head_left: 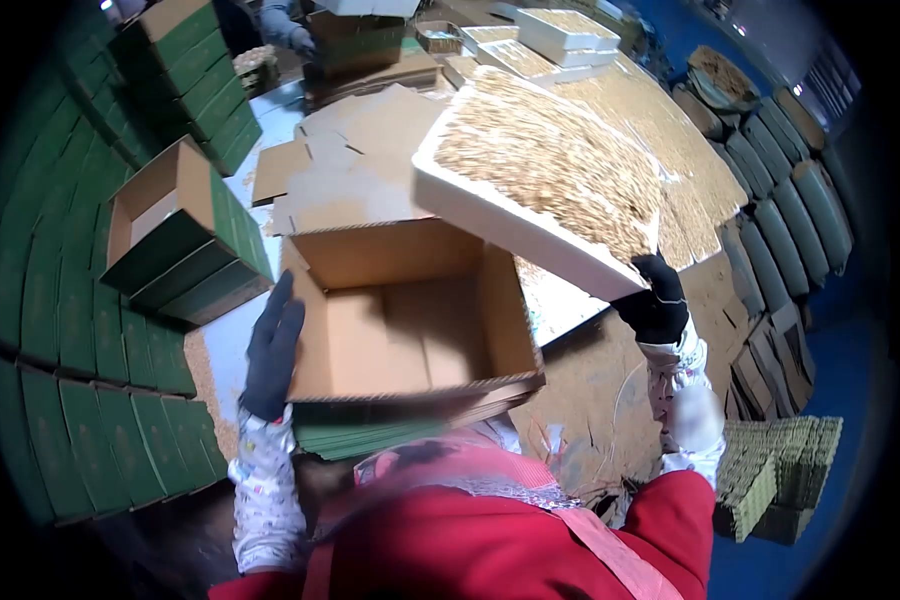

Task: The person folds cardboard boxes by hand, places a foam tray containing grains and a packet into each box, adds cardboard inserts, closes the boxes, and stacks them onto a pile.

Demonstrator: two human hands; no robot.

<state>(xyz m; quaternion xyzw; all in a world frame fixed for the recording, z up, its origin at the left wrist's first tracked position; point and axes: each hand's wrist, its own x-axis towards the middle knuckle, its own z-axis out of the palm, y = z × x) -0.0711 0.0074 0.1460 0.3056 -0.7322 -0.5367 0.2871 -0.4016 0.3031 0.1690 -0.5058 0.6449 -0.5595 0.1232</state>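
Observation:
An open cardboard box [410, 330] with nothing inside stands before me. My left hand [273, 350], in a dark glove, lies against its left wall with fingers stretched out. My right hand [655, 298], gloved in black, is closed on the near right corner of a white foam tray [520, 240]. Small tan, grain-like pieces [545, 150] fill that tray, blurred by motion. The tray is tilted and hangs above and to the right of the box, its near left side over the box's far right corner.
Green cartons [60, 300] are stacked along the left, with an open carton [160, 215] beside the table. Flattened cardboard [360, 140] lies ahead. More filled white trays [565, 35] and loose tan pieces cover the far right. Grey sacks [785, 235] line the right; another person's arm [288, 28] shows at the back.

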